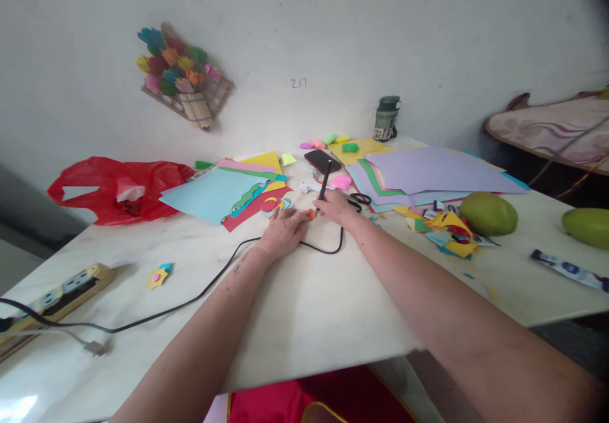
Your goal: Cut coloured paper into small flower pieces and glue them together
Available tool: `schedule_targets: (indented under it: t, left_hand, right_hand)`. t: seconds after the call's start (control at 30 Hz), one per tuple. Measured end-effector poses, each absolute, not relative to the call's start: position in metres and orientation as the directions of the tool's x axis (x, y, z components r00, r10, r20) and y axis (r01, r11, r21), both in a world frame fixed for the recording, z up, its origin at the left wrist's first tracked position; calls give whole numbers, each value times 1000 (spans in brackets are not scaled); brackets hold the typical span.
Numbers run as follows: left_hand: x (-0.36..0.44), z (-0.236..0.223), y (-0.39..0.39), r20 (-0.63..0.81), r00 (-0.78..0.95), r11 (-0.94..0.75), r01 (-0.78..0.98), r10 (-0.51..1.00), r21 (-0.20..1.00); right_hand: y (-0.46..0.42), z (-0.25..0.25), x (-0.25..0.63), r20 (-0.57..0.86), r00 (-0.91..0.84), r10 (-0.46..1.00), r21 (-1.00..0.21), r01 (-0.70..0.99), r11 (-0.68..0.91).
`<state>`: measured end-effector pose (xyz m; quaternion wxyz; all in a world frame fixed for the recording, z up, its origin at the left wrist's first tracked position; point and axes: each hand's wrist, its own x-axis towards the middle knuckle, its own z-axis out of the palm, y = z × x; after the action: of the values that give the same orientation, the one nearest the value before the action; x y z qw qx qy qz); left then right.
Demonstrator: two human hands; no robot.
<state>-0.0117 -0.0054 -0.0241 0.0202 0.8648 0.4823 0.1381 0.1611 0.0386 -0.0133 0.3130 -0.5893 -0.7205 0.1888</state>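
Observation:
My right hand (335,205) is closed around a black pen (324,182) held upright, its lower end near a small orange piece of paper (311,214). My left hand (284,225) lies low on the table, its fingers closed at the orange paper and pinning it down; the fingertips are partly hidden. Just behind my left hand are round cut papers in yellow, red and blue (271,205). Black-handled scissors (360,200) lie right of my right hand. A white glue gun (310,186) rests behind the hands, its black cord (223,269) looping past my left wrist.
Coloured sheets lie at left (204,193) and right (438,169). A red plastic bag (118,185), power strip (61,302), phone (323,161), paper scraps (450,233), green fruit (488,214), a tube (571,271) and dark bottle (386,118) surround the hands. A small paper flower (157,278) lies left.

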Motion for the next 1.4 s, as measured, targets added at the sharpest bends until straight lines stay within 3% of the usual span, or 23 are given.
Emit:
schedule_targets:
  t: [0.3, 0.53, 0.8, 1.4]
  left_hand:
    - [-11, -26, -8, 269, 466, -524, 825, 843, 213]
    - [-13, -28, -5, 250, 436, -493, 832, 865, 256]
    - [-13, -25, -4, 189, 413, -453, 845, 891, 284]
    - [-14, -27, -2, 193, 420, -460, 845, 887, 273]
  right_hand:
    - [43, -23, 160, 323, -55, 945, -739, 609, 288]
    - [49, -34, 161, 307, -235, 922, -777, 497, 386]
    - [51, -38, 160, 321, -292, 901, -762, 485, 428]
    - [50, -36, 158, 327, -327, 887, -728, 510, 457]
